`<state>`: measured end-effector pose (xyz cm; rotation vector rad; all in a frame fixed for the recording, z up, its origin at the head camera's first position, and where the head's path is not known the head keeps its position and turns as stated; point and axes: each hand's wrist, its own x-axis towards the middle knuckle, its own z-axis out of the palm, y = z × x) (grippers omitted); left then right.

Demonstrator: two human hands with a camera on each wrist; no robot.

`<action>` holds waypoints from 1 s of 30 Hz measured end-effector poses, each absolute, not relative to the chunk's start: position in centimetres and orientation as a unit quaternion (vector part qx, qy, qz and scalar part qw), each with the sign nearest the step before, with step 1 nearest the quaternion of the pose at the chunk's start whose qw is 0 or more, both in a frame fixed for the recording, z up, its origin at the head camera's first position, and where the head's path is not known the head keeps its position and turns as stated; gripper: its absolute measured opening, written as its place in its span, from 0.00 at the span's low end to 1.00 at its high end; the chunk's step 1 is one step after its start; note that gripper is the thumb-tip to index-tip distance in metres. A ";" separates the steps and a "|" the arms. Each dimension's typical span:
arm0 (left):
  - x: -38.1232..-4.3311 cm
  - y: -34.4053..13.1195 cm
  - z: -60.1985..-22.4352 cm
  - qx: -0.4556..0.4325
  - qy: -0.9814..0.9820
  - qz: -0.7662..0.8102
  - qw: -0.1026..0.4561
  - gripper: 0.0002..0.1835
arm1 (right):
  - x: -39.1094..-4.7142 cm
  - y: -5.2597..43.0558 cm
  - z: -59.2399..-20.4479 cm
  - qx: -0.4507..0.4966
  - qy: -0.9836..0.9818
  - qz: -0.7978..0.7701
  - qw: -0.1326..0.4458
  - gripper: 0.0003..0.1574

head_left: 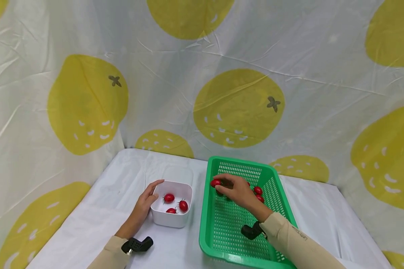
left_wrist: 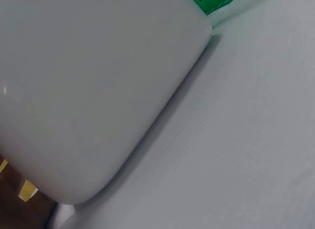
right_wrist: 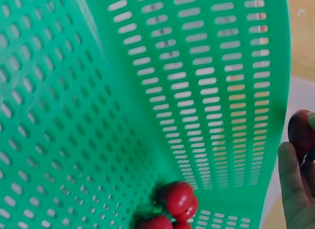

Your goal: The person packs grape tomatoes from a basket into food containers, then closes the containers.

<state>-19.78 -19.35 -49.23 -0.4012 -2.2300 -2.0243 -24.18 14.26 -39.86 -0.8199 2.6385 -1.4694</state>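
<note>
My left hand (head_left: 144, 203) rests against the left side and back corner of a small white box (head_left: 169, 219), its index finger stretched along the rim. Inside the box lie 3 red cherry tomatoes, one a tomato (head_left: 183, 205) with a green stem. In the left wrist view, the box's wall (left_wrist: 98, 91) hides most of that hand. Over the left back part of a green basket (head_left: 207, 224), my right hand (head_left: 237, 190) pinches a cherry tomato (head_left: 216, 183) between thumb and fingers. More tomatoes (right_wrist: 177, 198) lie together in the basket.
A clear, flat piece that looks like a lid (head_left: 178, 172) lies behind the white box. White cloth (head_left: 121, 186) covers the table. Behind it hangs a curtain (head_left: 168, 93) with yellow fruit prints. The basket's raised walls stand around its tomatoes.
</note>
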 end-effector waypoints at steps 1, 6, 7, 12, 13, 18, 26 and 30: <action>-19.8 -19.4 -49.2 -0.131 -0.733 -0.665 0.052 0.24 | -24.1 14.1 -39.8 -0.264 0.840 -0.474 0.006 0.18; -19.7 -19.4 -49.2 -0.132 -0.736 -0.662 0.058 0.24 | -23.9 13.0 -39.5 -0.280 0.826 -0.489 -0.004 0.17; -19.7 -19.3 -49.2 -0.132 -0.736 -0.661 0.059 0.24 | -23.9 12.8 -39.5 -0.283 0.824 -0.492 -0.007 0.17; -19.8 -19.3 -49.2 -0.127 -0.736 -0.662 0.056 0.23 | -23.9 11.3 -39.5 -0.297 0.807 -0.510 -0.003 0.19; -19.8 -19.4 -49.3 -0.127 -0.736 -0.662 0.055 0.23 | -23.9 11.0 -39.5 -0.299 0.804 -0.514 0.001 0.19; -19.7 -19.4 -49.3 -0.129 -0.733 -0.665 0.056 0.23 | -24.1 9.6 -39.5 -0.313 0.808 -0.500 -0.004 0.19; -19.8 -19.4 -49.2 -0.130 -0.734 -0.664 0.053 0.23 | -24.3 7.2 -39.5 -0.310 0.817 -0.486 0.008 0.16; -19.8 -19.3 -49.2 -0.130 -0.733 -0.665 0.051 0.23 | -24.3 6.2 -39.5 -0.313 0.821 -0.478 0.002 0.17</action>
